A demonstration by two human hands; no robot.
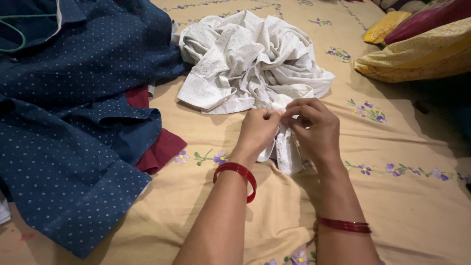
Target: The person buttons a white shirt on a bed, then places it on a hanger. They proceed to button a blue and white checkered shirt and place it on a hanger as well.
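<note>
- The work lies on a bed (422, 211) covered with a pale yellow sheet, embroidered with rows of small purple flowers on green stems.
- At the far right corner of the bed, cushions (422, 49) in yellow and dark red are piled together; beyond them the room is too dark to make out.
- A white shirt (250, 59) with fine dots is heaped in a crumpled mound near the middle of the bed, away from the person.
- One narrow strip of the white shirt runs out of the mound toward the person, its long axis lying roughly from far to near, with its free end pointing at the person.
- The left hand (257, 132) pinches that strip between thumb and fingers, its grip closed on the cloth.
- The right hand (314, 127) meets it from the other side, fingertips also closed on the same strip, the two hands touching.
- Each wrist wears red bangles (238, 174).
- A dark blue shirt (73, 137) with small pale dots is spread over the left part of the bed, its cuffed sleeve reaching toward the near edge.
- A dark red cloth (162, 149) shows from under the blue shirt, just left of the left hand.
- A green hanger (14, 32) sits at the blue shirt's collar, at the top left.
- No packages, labels or signs can be made out.
</note>
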